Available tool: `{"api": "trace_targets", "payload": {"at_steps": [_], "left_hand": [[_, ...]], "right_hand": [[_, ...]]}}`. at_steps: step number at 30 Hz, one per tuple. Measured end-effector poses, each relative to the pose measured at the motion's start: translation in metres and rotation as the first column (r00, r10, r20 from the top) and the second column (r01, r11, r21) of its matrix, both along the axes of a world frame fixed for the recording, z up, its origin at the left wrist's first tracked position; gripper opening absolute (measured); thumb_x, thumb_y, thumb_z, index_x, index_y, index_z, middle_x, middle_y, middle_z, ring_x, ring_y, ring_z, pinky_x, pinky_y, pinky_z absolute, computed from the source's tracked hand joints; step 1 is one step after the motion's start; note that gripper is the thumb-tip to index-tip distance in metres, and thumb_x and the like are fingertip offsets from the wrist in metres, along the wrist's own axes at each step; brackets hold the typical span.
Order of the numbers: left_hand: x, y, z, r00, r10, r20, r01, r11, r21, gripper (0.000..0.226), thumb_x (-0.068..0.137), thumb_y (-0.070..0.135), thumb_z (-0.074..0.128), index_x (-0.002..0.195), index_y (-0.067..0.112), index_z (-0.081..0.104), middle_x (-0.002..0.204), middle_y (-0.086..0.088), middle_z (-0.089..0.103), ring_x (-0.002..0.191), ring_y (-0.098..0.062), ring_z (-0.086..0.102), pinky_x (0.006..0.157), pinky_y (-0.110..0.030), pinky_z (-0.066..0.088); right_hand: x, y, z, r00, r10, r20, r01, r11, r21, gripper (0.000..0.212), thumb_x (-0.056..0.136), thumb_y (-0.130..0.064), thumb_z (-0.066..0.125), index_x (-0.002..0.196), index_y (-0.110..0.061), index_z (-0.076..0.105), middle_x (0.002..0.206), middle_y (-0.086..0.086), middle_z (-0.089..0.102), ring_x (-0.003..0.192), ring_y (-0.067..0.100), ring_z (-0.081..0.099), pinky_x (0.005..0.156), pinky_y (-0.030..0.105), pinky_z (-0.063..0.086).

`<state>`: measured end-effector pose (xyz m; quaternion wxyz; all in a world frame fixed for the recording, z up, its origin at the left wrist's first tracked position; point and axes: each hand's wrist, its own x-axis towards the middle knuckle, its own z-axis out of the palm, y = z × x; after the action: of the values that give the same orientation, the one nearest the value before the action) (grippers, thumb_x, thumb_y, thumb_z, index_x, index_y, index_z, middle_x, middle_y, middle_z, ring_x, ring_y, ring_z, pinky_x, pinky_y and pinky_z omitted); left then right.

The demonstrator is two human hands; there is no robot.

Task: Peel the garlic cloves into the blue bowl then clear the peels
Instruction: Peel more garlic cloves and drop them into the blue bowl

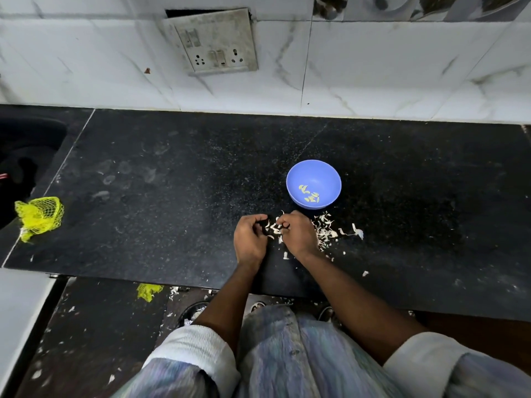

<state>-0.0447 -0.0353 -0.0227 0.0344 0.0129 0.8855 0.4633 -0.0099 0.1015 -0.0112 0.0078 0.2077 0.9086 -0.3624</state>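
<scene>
Black speckled tabletop (172,196) carried the blue bowl (313,183), holding a few peeled cloves (309,194), at twelve o'clock of both hands. Left hand (249,239) and right hand (297,235) had fingers curled, apparently pinching a clove; the clove itself could not be made out. Peels (324,232) lay at three o'clock. Best to nick the skin with a nail, strip it over the pile. No writing was readable.
</scene>
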Motion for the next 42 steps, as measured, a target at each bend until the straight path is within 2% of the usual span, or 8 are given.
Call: {"api": "trace_targets", "payload": {"at_steps": [5,11,14,18,27,34,38,42], "left_hand": [[-0.009,-0.005,-0.004,0.995,-0.090,0.037,0.091,0.995,-0.033,0.042,0.082,-0.010,0.062,0.105,0.021,0.079,0.104,0.009,0.069,0.094,-0.008,0.066,0.094,-0.026,0.055],[-0.014,-0.004,0.001,0.992,-0.125,0.034,0.126,0.990,-0.057,0.038,0.088,-0.005,0.059,0.102,0.024,0.080,0.104,0.010,0.068,0.095,-0.007,0.064,0.090,-0.024,0.052],[-0.017,-0.003,-0.002,0.992,-0.119,0.036,0.121,0.991,-0.060,0.038,0.090,-0.004,0.056,0.101,0.024,0.080,0.104,0.007,0.068,0.098,-0.010,0.064,0.094,-0.027,0.052],[-0.019,-0.002,-0.002,0.995,-0.101,0.024,0.102,0.994,-0.046,0.037,0.092,-0.003,0.056,0.101,0.024,0.081,0.105,0.006,0.069,0.098,-0.012,0.064,0.095,-0.030,0.052],[-0.018,0.005,0.000,0.992,-0.123,0.007,0.124,0.991,-0.053,0.034,0.089,-0.001,0.060,0.102,0.023,0.080,0.105,0.005,0.069,0.098,-0.016,0.066,0.095,-0.035,0.054],[-0.021,0.032,0.014,0.990,-0.135,0.047,0.142,0.884,-0.446,0.023,0.086,0.042,0.076,0.106,0.032,0.078,0.116,0.002,0.066,0.117,-0.024,0.056,0.099,-0.040,0.037],[-0.026,0.041,0.013,0.983,-0.145,0.112,0.183,0.786,-0.591,0.022,0.089,0.043,0.074,0.109,0.035,0.077,0.124,0.001,0.063,0.122,-0.024,0.050,0.102,-0.039,0.034],[-0.022,0.039,0.009,0.983,-0.165,0.087,0.185,0.813,-0.552,0.013,0.091,0.035,0.071,0.103,0.031,0.075,0.118,0.001,0.066,0.117,-0.024,0.053,0.099,-0.039,0.033]], "right_hand": [[-0.004,-0.003,0.001,0.998,0.023,0.055,-0.027,0.997,0.070,0.029,0.086,0.000,0.066,0.093,-0.026,0.077,0.097,0.000,0.060,0.086,0.022,0.066,0.074,0.040,0.056],[-0.008,0.002,0.005,0.995,0.045,0.091,-0.054,0.994,0.098,0.031,0.089,0.004,0.063,0.091,-0.024,0.076,0.090,-0.011,0.053,0.080,0.009,0.061,0.066,0.027,0.041],[-0.008,0.004,0.003,0.996,0.039,0.080,-0.047,0.994,0.096,0.031,0.088,0.006,0.066,0.087,-0.024,0.074,0.090,-0.012,0.053,0.075,0.002,0.056,0.068,0.030,0.050],[-0.002,0.007,-0.004,0.999,-0.037,0.017,0.037,0.998,0.042,0.033,0.083,0.011,0.064,0.085,-0.022,0.069,0.097,-0.004,0.057,0.085,0.019,0.065,0.077,0.046,0.059],[0.005,0.007,-0.002,0.994,-0.082,-0.079,0.082,0.997,0.003,0.024,0.089,0.006,0.055,0.093,-0.018,0.054,0.095,-0.003,0.059,0.087,0.020,0.056,0.078,0.043,0.048],[0.007,0.010,-0.002,0.984,-0.127,-0.124,0.121,0.991,-0.054,0.027,0.083,0.009,0.054,0.090,-0.016,0.054,0.095,-0.002,0.057,0.089,0.019,0.055,0.079,0.042,0.047],[0.010,0.011,-0.002,0.990,-0.106,-0.096,0.102,0.994,-0.051,0.024,0.083,0.008,0.054,0.091,-0.014,0.056,0.092,0.001,0.062,0.087,0.025,0.059,0.075,0.039,0.044],[0.008,0.009,0.001,0.997,-0.069,-0.044,0.068,0.997,-0.022,0.019,0.088,0.002,0.054,0.095,-0.015,0.055,0.095,0.003,0.063,0.090,0.027,0.059,0.076,0.041,0.046]]}}
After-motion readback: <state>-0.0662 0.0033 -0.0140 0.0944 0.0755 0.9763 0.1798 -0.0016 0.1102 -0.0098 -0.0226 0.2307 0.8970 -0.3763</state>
